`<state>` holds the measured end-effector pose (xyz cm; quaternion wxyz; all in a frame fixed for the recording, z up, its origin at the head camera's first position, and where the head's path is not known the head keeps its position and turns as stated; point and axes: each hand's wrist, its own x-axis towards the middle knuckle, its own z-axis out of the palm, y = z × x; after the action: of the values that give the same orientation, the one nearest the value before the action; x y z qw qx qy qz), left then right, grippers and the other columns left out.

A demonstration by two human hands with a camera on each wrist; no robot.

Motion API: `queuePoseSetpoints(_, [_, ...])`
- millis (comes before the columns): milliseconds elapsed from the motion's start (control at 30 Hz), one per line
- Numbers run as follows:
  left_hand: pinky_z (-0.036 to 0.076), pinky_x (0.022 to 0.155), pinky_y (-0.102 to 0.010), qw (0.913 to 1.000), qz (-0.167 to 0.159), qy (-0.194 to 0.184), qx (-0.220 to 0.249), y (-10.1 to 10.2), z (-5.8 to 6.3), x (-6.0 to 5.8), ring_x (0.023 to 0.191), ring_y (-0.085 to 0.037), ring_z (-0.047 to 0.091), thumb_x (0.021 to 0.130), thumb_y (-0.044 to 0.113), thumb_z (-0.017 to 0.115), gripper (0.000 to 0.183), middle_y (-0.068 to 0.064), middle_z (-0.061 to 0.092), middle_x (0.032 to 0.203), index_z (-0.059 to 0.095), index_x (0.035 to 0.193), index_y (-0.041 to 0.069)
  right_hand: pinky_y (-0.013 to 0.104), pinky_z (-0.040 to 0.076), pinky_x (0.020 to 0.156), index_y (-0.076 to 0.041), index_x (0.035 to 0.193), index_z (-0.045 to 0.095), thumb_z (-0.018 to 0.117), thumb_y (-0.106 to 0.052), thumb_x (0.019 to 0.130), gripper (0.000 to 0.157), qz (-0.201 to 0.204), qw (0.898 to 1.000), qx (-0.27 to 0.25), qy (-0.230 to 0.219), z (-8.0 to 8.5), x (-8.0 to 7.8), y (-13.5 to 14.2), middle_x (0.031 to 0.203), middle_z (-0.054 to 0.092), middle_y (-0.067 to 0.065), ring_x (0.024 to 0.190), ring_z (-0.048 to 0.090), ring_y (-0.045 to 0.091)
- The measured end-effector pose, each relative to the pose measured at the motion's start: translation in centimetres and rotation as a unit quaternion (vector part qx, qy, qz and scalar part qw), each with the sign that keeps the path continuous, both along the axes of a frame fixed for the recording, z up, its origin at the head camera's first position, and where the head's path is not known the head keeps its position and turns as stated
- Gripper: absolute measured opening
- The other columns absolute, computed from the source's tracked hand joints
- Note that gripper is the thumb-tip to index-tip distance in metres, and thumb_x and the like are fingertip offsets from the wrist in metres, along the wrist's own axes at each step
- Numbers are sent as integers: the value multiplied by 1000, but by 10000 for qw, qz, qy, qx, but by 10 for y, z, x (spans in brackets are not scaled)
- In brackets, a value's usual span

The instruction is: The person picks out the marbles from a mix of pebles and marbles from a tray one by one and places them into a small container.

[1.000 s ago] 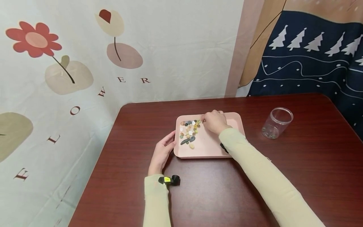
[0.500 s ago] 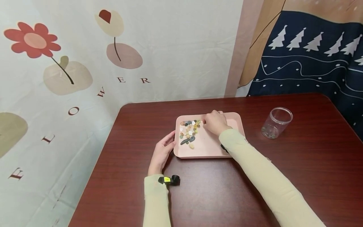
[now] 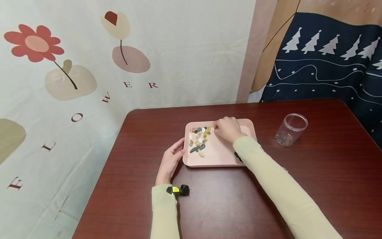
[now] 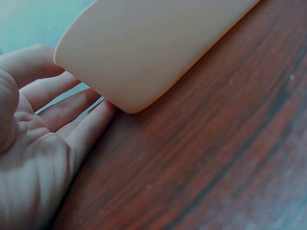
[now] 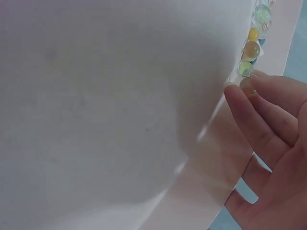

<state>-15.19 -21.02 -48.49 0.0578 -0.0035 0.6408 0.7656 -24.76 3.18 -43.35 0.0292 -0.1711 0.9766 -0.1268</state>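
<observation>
A pink tray (image 3: 221,156) lies on the table, with marbles and pebbles (image 3: 199,136) gathered in its left part. My left hand (image 3: 170,162) rests against the tray's left side; in the left wrist view its extended fingers (image 4: 91,112) touch the outer wall. Over the tray's far side, my right hand (image 3: 227,129) is lowered beside the pile. The right wrist view shows its fingertips pinching a small brownish marble (image 5: 247,87) near the tray's wall. Several marbles, one clear and greenish (image 5: 246,68), sit just beyond those fingertips.
To the right of the tray stands a clear cylindrical jar (image 3: 291,129), with a few small greenish things at its bottom. The dark red wooden table (image 3: 221,205) ends at the back by a patterned cloth (image 3: 191,56).
My right hand and forearm have shifted very slightly to the right. The left hand, tray and jar stay in place.
</observation>
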Motion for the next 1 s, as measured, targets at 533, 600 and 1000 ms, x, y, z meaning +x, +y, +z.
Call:
queuePoseSetpoints(533, [39,92,-27,9999,6,17,-101,1,0,0,122,-16,40,86,-4,51,45,-6,43,133,45,130,4,33,40,77,-18,97,66,58,-20,84,16,-125,9918,-1251,-241,7,-1,17,87,61,-3,80,50,18])
queuePoseSetpoints(600, [39,92,-26,10000,8,29,-88,1,0,0,122,-16,39,86,-4,51,45,-6,43,133,45,130,4,34,40,79,-19,97,67,59,-21,84,15,-143,9919,-1249,-182,9,0,19,89,62,-3,82,51,18])
queuePoseSetpoints(1000, [39,92,-25,9999,41,49,-103,2,0,2,123,-17,38,86,-4,52,45,-7,43,134,46,130,5,30,42,77,-18,94,66,63,-20,83,12,-87,9873,-1586,-70,30,12,29,91,61,-5,84,53,14])
